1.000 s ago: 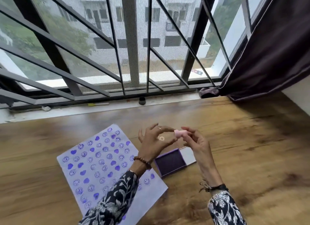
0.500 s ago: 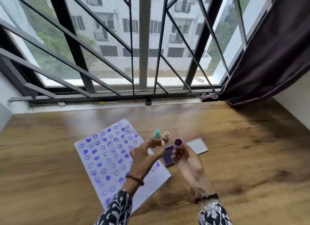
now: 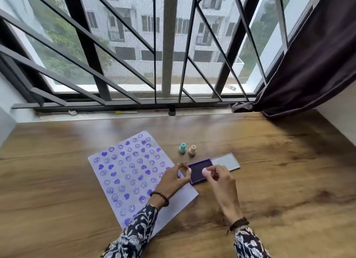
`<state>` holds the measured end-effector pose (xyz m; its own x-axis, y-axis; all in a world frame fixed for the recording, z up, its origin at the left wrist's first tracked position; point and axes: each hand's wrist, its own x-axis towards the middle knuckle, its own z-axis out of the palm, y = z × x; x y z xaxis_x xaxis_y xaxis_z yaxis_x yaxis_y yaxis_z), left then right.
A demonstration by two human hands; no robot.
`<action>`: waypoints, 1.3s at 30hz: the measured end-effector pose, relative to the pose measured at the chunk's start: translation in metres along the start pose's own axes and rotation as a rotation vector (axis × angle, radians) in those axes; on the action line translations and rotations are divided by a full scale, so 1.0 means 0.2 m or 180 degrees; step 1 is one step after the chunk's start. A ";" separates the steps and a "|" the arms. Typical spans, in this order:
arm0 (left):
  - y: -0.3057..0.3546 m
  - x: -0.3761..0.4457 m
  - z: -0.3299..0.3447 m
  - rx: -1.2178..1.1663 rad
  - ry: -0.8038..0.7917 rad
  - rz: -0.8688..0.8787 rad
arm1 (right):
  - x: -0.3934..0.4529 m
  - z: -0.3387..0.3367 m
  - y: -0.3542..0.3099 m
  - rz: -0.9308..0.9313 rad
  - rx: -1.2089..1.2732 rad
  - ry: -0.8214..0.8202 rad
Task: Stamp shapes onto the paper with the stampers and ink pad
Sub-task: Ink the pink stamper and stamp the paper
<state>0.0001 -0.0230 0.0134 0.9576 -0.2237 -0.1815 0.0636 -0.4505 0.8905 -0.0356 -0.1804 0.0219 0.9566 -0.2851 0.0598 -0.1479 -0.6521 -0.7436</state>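
Paper (image 3: 133, 173), white and covered with purple hearts and smiley faces, is laid at an angle on the left-centre of the wooden table (image 3: 289, 180). Its near right part is crossed by the left forearm, which is clothed in a dark floral sleeve (image 3: 134, 236) with a beaded bracelet (image 3: 160, 197) at the wrist. The left hand (image 3: 172, 178) is held over the paper's right edge, and its fingertips are pinched on a small pink piece (image 3: 189, 171) at the left rim of the ink pad; what this piece is cannot be told through the blur. A ring is worn on one finger of that hand.

Beyond the hands, just off the paper's right edge, a teal stamper (image 3: 182, 148) and a beige stamper (image 3: 192, 150) are stood upright side by side on the table. Nearer, the ink pad (image 3: 199, 170) is seen open, its dark purple surface exposed, with its pale lid (image 3: 226, 161) lying flat against its right side.

A pink stamper (image 3: 204, 171) is pinched between the fingers of the right hand (image 3: 219, 178) and held at the pad's surface; whether it is touching the ink cannot be told. A dark band is worn at the right wrist.

At the far right, a dark curtain (image 3: 308, 65) is hung beside the barred window (image 3: 154, 55).
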 end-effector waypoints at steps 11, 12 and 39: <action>-0.07 0.05 0.01 -0.0180 -0.0109 -0.0026 | 0.09 0.06 -0.03 -0.0250 -0.1021 -0.0234; -0.07 0.05 0.00 -0.0204 -0.0109 -0.0029 | 0.11 0.06 -0.04 -0.0222 -0.1013 -0.0342; -0.36 -0.48 -0.37 -0.0456 0.0608 -0.0069 | -0.50 0.35 -0.25 -0.0193 0.0389 -0.0423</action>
<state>-0.0752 0.0940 -0.0024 0.9905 -0.0414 -0.1312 0.1110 -0.3232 0.9398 -0.1060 -0.0693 0.0063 0.9888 -0.1474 0.0245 -0.0652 -0.5729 -0.8171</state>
